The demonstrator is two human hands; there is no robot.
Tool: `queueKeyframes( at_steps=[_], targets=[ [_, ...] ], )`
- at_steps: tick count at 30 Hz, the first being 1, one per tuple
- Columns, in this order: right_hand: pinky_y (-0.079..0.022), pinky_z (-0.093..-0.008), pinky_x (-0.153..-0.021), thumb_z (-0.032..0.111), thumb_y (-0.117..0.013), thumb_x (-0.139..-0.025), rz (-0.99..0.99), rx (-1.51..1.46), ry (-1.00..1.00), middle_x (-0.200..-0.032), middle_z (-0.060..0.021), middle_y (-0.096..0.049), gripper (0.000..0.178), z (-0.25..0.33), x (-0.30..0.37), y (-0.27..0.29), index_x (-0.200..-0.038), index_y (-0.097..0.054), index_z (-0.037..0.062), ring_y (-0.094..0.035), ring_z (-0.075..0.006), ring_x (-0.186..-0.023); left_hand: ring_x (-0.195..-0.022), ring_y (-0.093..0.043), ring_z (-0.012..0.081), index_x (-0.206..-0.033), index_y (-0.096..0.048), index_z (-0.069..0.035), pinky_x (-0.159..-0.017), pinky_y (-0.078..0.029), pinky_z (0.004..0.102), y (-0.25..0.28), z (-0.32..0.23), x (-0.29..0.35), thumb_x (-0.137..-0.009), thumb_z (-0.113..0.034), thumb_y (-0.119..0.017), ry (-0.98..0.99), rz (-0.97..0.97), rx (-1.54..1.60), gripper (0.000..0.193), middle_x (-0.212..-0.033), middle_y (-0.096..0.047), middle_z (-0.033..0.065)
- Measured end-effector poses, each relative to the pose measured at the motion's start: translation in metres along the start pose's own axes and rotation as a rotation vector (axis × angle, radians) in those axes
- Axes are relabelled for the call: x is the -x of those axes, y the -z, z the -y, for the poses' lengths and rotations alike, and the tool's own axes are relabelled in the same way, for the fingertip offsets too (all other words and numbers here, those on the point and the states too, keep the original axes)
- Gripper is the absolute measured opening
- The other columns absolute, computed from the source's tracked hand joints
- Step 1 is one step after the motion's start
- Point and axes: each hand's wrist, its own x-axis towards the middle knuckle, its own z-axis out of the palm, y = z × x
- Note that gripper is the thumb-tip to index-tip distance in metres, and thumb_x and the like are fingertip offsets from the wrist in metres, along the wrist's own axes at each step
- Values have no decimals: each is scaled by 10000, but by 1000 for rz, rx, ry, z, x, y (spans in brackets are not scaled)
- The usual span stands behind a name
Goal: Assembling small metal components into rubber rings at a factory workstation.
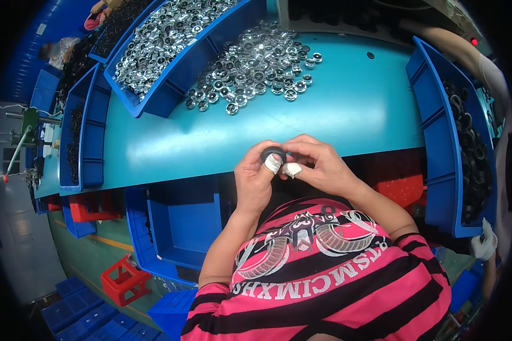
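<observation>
A small round black ring-shaped part (273, 152) is held up at the front edge of the table, close to my body. My left hand (254, 179) is closed around it, its white-taped thumb pressing the near face. From the other side, my right hand (320, 166) meets the ring with bent fingers at its right edge. White tape wraps that thumb too, just below the ring. Whether a smaller piece sits between the right fingertips is hidden. Farther back on the table lies a loose pile of clear and black round parts (250, 71).
A blue bin (168, 94) full of shiny round parts tilts beside the pile. Another blue bin (432, 119) at right holds black rings. Small black parts fill a bin (91, 133) at left. Below are an open blue crate (185, 221) and a red stool (124, 281). A gloved hand (483, 244) shows at far right.
</observation>
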Motion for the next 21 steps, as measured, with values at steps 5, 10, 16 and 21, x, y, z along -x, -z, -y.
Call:
queueKeyframes(
  at_steps=[5, 10, 16, 21],
  targets=[
    [-562, -289, -699, 32, -737, -868, -48, 97, 69, -1102, -97, -646, 417, 7, -1, -7, -1280, -669, 19, -674, -167, -890, -779, -631, 94, -1230, -603, -27, -630, -509, 234, -9, 6, 0, -1033, -127, -623, -108, -75, -160, 222, -907, -686, 48],
    [-555, -294, -670, 12, -706, -852, -120, 212, 124, -1103, -106, -647, 436, 12, -1, -10, -1286, -673, 33, -675, -179, -882, -721, -595, 67, -1217, -579, -47, -607, -483, 219, -14, 12, -10, -1047, -128, -591, -351, -105, -492, 189, -883, -658, 14],
    [-540, -300, -650, 29, -703, -867, -172, 263, 101, -1050, -101, -654, 387, 10, -6, -1, -1254, -698, 39, -668, -173, -791, -722, -588, 81, -1310, -562, -29, -591, -531, 254, -14, -5, -16, -1075, -150, -545, 13, 47, -188, 265, -977, -635, 42],
    [-524, -298, -630, 47, -721, -873, -170, 248, 57, -920, -86, -648, 304, 6, -6, 2, -1177, -736, 38, -645, -160, -698, -628, -566, 89, -1319, -587, -22, -499, -511, 238, -7, 1, -17, -1073, -144, -543, 36, 75, -139, 278, -948, -644, 52]
  ],
)
